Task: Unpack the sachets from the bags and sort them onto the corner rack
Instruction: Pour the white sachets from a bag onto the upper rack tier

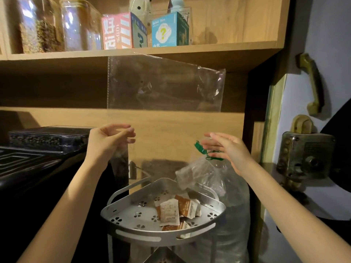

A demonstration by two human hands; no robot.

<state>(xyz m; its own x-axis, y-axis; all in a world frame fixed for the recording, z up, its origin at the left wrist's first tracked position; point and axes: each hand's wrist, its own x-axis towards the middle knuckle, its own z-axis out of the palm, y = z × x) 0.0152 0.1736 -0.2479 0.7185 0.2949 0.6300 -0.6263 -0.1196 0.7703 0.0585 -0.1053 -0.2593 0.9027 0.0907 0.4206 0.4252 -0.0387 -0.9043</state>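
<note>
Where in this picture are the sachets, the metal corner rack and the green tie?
sachets (169,212), head view, face of the pale front sachet.
corner rack (138,237), head view, curved front rim.
green tie (199,146), head view, its upper loop.

The scene is dim and warm, lit from above and in front, so the wooden shelf (144,52) glows while the recess beneath it lies in deep shadow. The dark counter (28,160) at left is almost black, with faint streaks of glare. Jars (57,25) at the far left are smeared by blur. The clear bag (165,84) catches soft reflections. Straight lines bow toward the edges, and the lock (305,156) at right looks soft.
</note>
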